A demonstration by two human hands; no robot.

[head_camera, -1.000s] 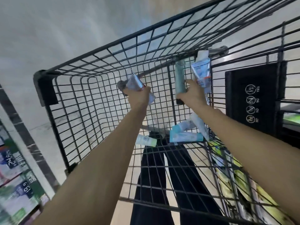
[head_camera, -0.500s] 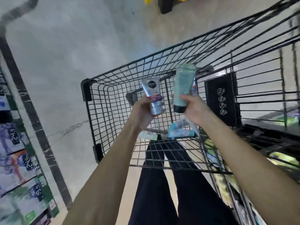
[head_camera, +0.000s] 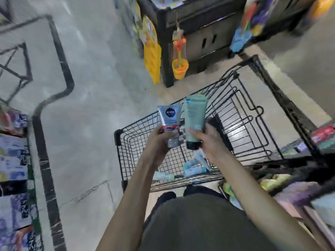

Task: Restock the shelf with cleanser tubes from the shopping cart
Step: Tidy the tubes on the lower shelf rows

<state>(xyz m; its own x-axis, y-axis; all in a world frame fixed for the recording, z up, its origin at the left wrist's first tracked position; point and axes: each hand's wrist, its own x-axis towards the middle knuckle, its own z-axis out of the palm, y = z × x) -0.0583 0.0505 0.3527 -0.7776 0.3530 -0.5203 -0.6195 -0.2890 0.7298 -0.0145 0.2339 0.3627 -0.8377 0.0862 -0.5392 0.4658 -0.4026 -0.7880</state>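
Item: two cleanser tubes, now lifted clear above the shopping cart (a second ago both were down inside its basket). Your left hand has fingers wrapped round the silver Nivea tube; your right hand grips the teal tube. Spare tubes remain at 6 o'clock. Pickup done; the carry to the shelf looks due next.

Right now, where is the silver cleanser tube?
In the head view, the silver tube is held upright in the left hand, above the cart, left of the teal tube.
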